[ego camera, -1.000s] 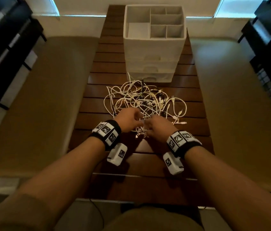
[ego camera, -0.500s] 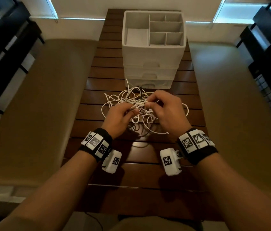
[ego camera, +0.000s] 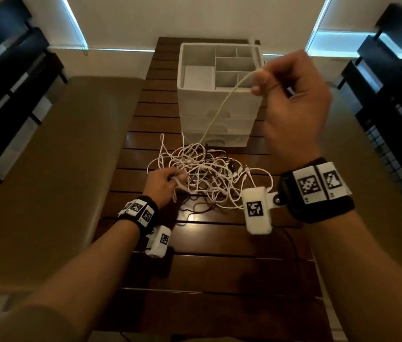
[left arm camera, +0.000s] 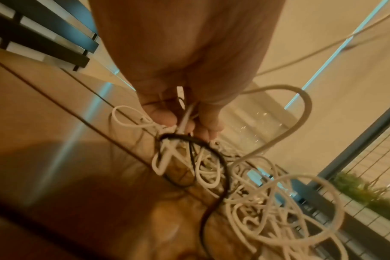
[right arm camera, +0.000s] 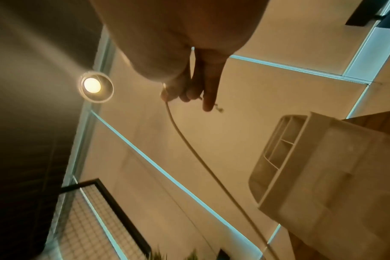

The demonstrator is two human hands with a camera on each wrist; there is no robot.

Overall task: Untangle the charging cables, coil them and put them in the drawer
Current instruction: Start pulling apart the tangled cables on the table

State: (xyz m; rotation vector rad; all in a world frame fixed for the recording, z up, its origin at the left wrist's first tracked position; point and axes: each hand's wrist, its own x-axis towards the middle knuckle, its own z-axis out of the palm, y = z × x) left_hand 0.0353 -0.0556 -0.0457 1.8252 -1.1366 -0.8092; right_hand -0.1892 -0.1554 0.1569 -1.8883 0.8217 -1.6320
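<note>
A tangle of white charging cables (ego camera: 210, 176) with a dark cable (left arm camera: 220, 158) among them lies on the wooden slatted table (ego camera: 219, 267), in front of a white drawer unit (ego camera: 217, 112). My right hand (ego camera: 261, 81) is raised high over the unit and pinches one white cable (ego camera: 219, 109) (right arm camera: 189, 149), which runs taut down into the pile. At the pile's near-left edge my left hand (ego camera: 177, 180) (left arm camera: 185, 123) grips white cable strands low over the table. The unit's drawers look closed.
The drawer unit's open top tray (ego camera: 229, 67) has several empty compartments. Cushioned benches (ego camera: 47, 169) flank the table on both sides, with dark slatted chair backs (ego camera: 2, 70) beyond. A thin black wire (ego camera: 291, 245) trails over the table's near right.
My right hand has risen from the pile up and to the right, drawing one white cable out taut. My left hand has dropped back to the pile's near-left edge, still holding strands.
</note>
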